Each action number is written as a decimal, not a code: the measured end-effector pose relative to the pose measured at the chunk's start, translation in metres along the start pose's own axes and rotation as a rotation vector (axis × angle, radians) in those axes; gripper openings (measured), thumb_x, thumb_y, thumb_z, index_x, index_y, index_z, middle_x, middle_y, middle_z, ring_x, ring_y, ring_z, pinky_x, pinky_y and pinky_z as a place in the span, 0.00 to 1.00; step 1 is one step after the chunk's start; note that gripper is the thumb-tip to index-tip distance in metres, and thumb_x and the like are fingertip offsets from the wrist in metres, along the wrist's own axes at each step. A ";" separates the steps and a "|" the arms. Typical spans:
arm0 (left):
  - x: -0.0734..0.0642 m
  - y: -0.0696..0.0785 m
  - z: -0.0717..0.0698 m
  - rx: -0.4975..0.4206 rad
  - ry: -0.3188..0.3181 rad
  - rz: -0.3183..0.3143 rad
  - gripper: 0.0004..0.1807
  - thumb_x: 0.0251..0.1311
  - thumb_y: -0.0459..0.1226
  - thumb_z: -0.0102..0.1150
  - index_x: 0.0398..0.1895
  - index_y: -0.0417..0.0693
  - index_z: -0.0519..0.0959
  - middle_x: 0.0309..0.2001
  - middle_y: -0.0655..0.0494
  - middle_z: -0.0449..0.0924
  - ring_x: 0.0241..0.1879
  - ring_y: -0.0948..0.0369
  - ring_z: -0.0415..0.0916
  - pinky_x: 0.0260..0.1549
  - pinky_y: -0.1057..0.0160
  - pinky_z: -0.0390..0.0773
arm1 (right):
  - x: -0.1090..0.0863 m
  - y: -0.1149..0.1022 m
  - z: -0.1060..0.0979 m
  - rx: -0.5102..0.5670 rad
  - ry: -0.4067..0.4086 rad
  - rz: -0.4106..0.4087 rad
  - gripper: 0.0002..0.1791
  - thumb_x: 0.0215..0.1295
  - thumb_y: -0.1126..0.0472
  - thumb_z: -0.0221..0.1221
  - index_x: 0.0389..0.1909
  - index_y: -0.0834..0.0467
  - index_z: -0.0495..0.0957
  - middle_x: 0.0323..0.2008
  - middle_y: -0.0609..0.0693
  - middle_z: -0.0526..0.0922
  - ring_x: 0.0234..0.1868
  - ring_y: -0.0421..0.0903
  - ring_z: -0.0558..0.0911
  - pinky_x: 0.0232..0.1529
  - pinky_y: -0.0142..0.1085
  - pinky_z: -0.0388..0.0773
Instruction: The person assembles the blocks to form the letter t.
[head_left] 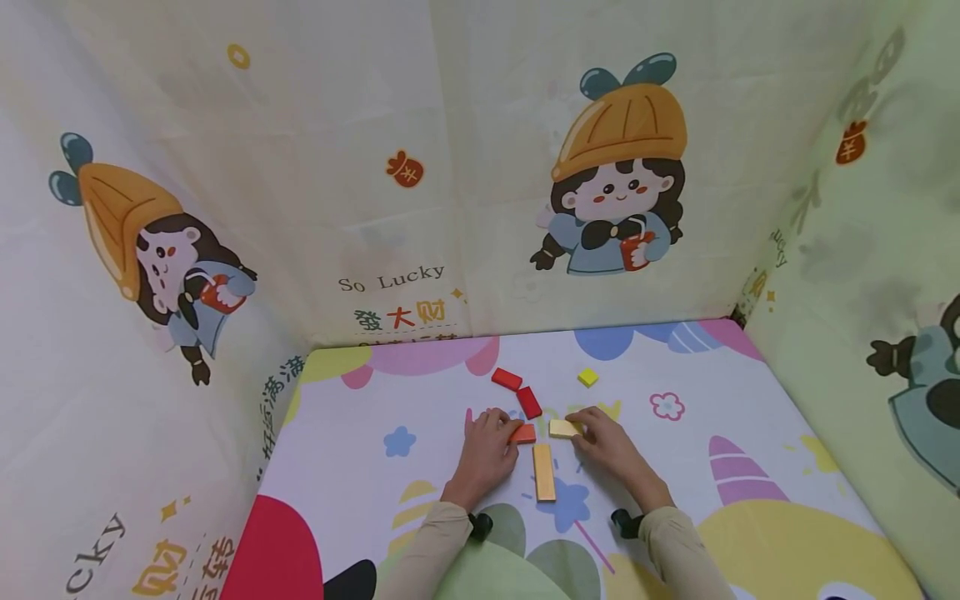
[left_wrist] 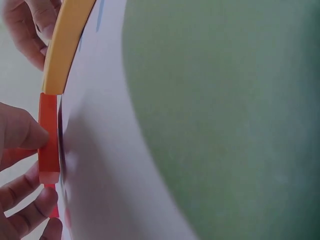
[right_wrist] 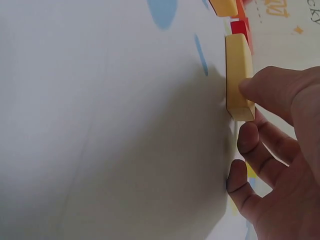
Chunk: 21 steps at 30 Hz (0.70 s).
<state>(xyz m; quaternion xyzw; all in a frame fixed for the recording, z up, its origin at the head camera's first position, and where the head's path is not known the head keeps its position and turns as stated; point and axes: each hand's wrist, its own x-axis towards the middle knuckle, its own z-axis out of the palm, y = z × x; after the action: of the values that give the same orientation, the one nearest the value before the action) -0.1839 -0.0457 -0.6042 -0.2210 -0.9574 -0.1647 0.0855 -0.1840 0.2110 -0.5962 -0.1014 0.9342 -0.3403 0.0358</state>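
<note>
My left hand (head_left: 486,454) pinches an orange-red block (head_left: 523,434) by its left part, with the block low over the tabletop. In the left wrist view, the thumb presses the near face of that orange-red block (left_wrist: 48,145). My right hand (head_left: 609,446) pinches the right end of a pale yellow block (head_left: 561,428); its thumb is on the block (right_wrist: 239,65) in the right wrist view. A longer yellow-orange block (head_left: 543,473) lies below and between the two held ones, pointing toward me. Beyond the hands lie two red blocks (head_left: 528,402), one turned at an angle to the other.
A small yellow square block (head_left: 588,377) lies farther back on the right. The table (head_left: 420,500) has a cover printed with colourful shapes. Cloth walls (head_left: 480,208) with cartoon figures stand at its back and both sides.
</note>
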 end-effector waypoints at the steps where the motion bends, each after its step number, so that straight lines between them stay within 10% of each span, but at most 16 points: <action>1: 0.000 0.000 0.001 -0.009 -0.007 -0.001 0.21 0.67 0.39 0.63 0.62 0.56 0.83 0.53 0.56 0.78 0.54 0.57 0.75 0.56 0.53 0.77 | 0.000 -0.001 0.001 0.001 -0.007 0.003 0.19 0.67 0.66 0.65 0.59 0.58 0.83 0.52 0.54 0.81 0.39 0.43 0.74 0.40 0.34 0.74; 21: -0.003 0.003 0.007 -0.050 -0.039 0.004 0.22 0.69 0.42 0.62 0.66 0.61 0.81 0.53 0.56 0.77 0.53 0.58 0.74 0.48 0.57 0.76 | 0.000 -0.009 0.006 -0.028 -0.065 -0.018 0.20 0.67 0.63 0.68 0.60 0.49 0.85 0.56 0.51 0.82 0.40 0.41 0.76 0.40 0.34 0.76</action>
<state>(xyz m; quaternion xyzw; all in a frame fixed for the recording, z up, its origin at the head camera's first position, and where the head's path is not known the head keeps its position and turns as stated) -0.1810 -0.0423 -0.6105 -0.2280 -0.9541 -0.1843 0.0615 -0.1822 0.2008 -0.5952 -0.1213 0.9362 -0.3241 0.0616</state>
